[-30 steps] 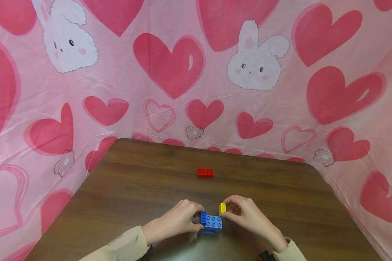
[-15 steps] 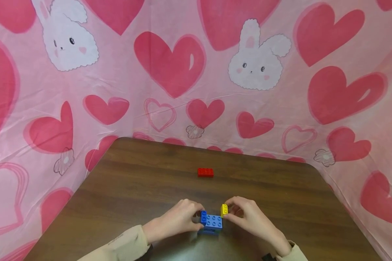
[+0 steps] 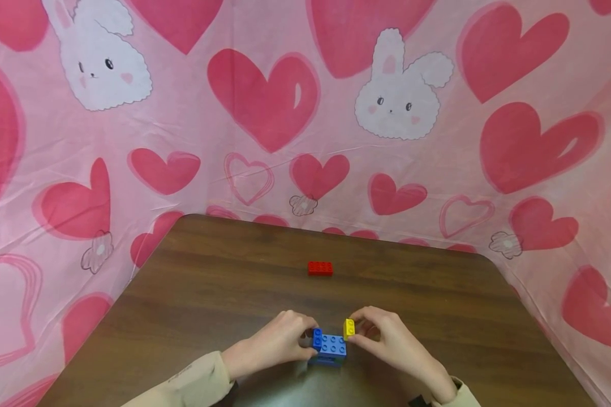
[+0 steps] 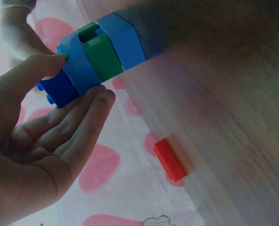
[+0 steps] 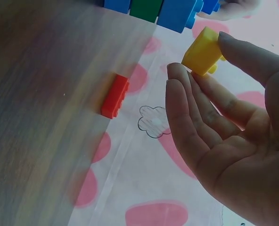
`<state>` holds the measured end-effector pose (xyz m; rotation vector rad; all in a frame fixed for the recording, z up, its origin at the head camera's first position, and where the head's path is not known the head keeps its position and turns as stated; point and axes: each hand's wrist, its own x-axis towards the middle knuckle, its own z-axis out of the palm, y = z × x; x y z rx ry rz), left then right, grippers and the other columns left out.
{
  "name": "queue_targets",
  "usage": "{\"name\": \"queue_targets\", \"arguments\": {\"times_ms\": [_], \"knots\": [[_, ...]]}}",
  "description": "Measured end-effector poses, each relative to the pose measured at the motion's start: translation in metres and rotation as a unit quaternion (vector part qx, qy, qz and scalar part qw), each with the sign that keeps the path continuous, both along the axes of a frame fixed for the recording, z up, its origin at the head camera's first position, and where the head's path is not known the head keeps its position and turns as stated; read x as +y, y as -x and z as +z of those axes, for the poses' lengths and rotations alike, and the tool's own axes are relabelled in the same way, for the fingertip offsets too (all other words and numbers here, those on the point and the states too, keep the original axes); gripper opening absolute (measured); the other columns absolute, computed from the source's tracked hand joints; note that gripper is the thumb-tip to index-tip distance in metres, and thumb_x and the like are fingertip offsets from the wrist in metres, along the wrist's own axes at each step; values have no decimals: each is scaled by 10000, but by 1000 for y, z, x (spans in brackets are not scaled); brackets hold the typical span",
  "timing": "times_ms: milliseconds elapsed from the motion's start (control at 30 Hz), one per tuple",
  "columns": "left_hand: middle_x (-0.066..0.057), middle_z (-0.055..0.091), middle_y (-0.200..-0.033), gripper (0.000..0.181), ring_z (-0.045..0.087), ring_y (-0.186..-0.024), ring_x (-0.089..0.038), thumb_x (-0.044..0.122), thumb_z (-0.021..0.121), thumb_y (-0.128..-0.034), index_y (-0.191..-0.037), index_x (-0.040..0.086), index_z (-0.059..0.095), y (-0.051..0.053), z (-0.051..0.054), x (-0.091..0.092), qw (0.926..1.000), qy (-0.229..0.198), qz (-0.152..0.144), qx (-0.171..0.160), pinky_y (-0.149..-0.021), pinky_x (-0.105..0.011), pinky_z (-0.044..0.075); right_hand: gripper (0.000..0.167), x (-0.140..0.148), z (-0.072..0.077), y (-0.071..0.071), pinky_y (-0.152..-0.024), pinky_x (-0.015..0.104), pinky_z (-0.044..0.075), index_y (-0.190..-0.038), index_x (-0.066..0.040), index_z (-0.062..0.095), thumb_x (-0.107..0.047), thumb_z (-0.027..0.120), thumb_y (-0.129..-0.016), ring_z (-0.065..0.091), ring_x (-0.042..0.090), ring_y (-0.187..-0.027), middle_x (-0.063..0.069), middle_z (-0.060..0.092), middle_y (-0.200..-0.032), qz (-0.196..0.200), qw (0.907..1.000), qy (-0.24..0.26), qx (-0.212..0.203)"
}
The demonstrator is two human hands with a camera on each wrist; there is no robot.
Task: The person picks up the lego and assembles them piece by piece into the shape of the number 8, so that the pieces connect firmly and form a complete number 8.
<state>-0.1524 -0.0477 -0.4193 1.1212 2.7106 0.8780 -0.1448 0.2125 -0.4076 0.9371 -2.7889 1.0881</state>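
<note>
A block stack [image 3: 333, 346] stands on the table; the left wrist view shows a blue bottom brick [image 4: 123, 40], a green brick [image 4: 102, 57] and a blue brick [image 4: 80, 63] above it. A small dark blue brick [image 3: 317, 338] sits on the left end of its top. My left hand [image 3: 275, 346] pinches the stack at that end between thumb and fingers. Just right of the stack, my right hand [image 3: 394, 347] holds a small yellow brick [image 3: 349, 328] between thumb and fingertips, with a gap to the stack in the right wrist view.
A red brick [image 3: 320, 268] lies farther back on the brown wooden table [image 3: 234, 271]. Behind the table hangs a pink cloth [image 3: 336, 113] with hearts and rabbits.
The right hand and its yellow brick have shifted slightly to the right and down from a second ago. The left hand keeps its grip on the stack.
</note>
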Motion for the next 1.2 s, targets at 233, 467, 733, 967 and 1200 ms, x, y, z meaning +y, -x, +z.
{"name": "queue_targets", "arguments": {"times_ms": [233, 467, 733, 967, 1200], "knots": [[-14, 745, -868, 271, 596, -685, 16, 202, 827, -800, -1012, 62, 732, 0, 1, -1, 10000, -64, -23, 12, -585, -76, 450, 239, -3, 0, -4, -662, 209, 563, -1047, -129, 672, -296, 737, -889, 605, -42, -743, -32, 701, -932, 19, 9999, -35, -135], [-21, 753, -885, 276, 601, -685, 11, 210, 822, -809, -1023, 60, 732, 0, 3, -1, 9999, -56, -26, -132, -592, -80, 460, 242, -5, -2, -6, -656, 197, 561, -1054, -120, 671, -296, 728, -898, 611, -47, -751, -22, 703, -942, 134, 9998, -50, -168], [-25, 752, -879, 266, 597, -681, 2, 200, 823, -808, -1013, 58, 732, 0, 3, 0, 9999, -20, -44, -90, -587, -86, 454, 246, -6, -1, -7, -663, 195, 564, -1062, -124, 669, -299, 725, -899, 611, -43, -756, -18, 702, -954, 189, 9995, -55, -246], [-18, 754, -890, 271, 609, -702, 15, 214, 821, -810, -1018, 64, 732, 0, 2, 0, 10000, 3, -26, -91, -597, -76, 462, 237, -6, 0, -9, -665, 195, 564, -1056, -122, 664, -289, 726, -900, 607, -45, -765, -17, 698, -954, 261, 9995, -69, -179], [-9, 752, -888, 268, 605, -711, 28, 210, 819, -812, -1021, 68, 731, 1, 0, -1, 9999, 8, -24, -118, -612, -72, 472, 235, -8, 1, -11, -672, 241, 581, -1049, -117, 662, -277, 736, -893, 601, -46, -770, -10, 699, -961, 260, 9994, -157, -171]]}}
